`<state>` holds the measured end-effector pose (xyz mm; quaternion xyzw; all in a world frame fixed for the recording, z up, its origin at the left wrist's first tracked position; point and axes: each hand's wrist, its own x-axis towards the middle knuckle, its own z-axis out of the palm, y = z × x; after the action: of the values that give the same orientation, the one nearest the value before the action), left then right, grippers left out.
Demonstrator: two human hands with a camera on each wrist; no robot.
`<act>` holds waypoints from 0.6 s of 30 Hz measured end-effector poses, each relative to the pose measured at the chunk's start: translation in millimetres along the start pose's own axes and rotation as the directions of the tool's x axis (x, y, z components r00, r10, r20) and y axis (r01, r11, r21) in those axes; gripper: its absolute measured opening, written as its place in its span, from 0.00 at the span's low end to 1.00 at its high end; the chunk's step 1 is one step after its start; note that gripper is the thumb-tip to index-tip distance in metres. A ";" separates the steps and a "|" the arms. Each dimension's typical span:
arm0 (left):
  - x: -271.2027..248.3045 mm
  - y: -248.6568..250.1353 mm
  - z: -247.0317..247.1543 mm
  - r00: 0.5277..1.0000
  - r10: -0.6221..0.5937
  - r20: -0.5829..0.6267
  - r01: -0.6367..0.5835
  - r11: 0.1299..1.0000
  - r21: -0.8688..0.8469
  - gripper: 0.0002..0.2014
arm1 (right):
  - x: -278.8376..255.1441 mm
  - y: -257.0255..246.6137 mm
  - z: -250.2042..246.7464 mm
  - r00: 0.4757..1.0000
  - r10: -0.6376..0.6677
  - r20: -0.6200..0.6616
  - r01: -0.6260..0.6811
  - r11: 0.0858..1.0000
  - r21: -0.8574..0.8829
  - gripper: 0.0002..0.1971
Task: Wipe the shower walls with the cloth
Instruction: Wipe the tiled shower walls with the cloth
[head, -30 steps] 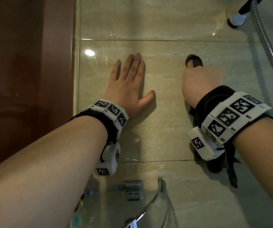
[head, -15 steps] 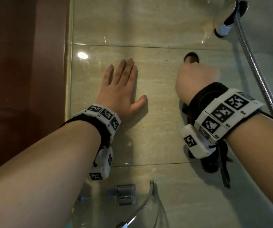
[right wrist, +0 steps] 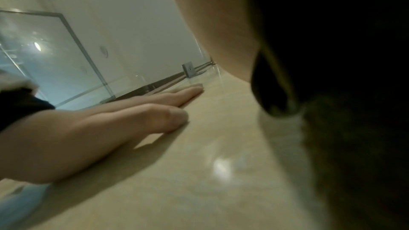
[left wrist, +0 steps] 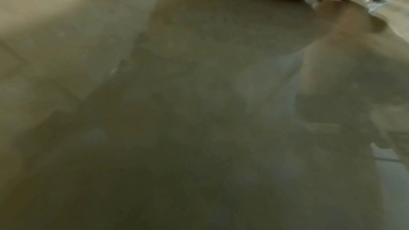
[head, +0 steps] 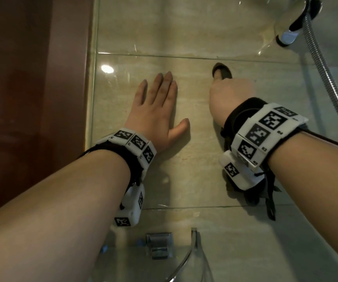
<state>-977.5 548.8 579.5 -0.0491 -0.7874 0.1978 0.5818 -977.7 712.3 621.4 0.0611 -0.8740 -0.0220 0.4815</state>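
The shower wall (head: 194, 169) is glossy beige tile with thin grout lines. My left hand (head: 156, 110) lies flat on it, fingers straight and thumb spread. To its right my right hand (head: 229, 96) grips a dark cloth (head: 223, 71) and presses it to the same tile; one end pokes out above the knuckles and more hangs below the wrist. The right wrist view shows the cloth (right wrist: 343, 93) as a dark mass beside the wall (right wrist: 199, 181), with the flat left hand (right wrist: 124, 116) further along. The left wrist view shows only blurred tile (left wrist: 177, 111).
A metal shower hose (head: 327, 78) runs down the right side from a chrome fitting (head: 292, 27) at the top right. A glass corner shelf (head: 184, 261) with a metal bracket juts out below the hands. A glass panel edge (head: 91, 98) and a brown surface (head: 31, 98) bound the left.
My right hand has slid the cloth a little up and to the left, closer to the grout line and the left hand. The left hand has stayed flat in place.
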 end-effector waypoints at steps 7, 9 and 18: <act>0.3 0.2 -1.0 1.000 -0.007 0.010 0.007 1.000 0.005 0.47 | -6.0 24.9 9.4 0.994 0.090 0.066 -0.086 0.995 -0.058 0.30; 0.1 0.2 -1.6 1.000 -0.007 0.010 0.007 1.000 0.007 0.47 | -9.1 30.3 10.5 0.990 0.102 0.096 -0.094 0.992 -0.086 0.22; 0.1 0.5 -2.2 1.000 -0.009 0.012 0.009 1.000 -0.019 0.46 | -9.2 16.7 -12.1 0.991 0.087 0.097 -0.080 0.994 -0.071 0.22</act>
<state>-975.5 549.9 580.0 -0.0502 -0.7928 0.1880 0.5776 -964.1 730.2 621.8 0.0070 -0.8975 -0.0340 0.4396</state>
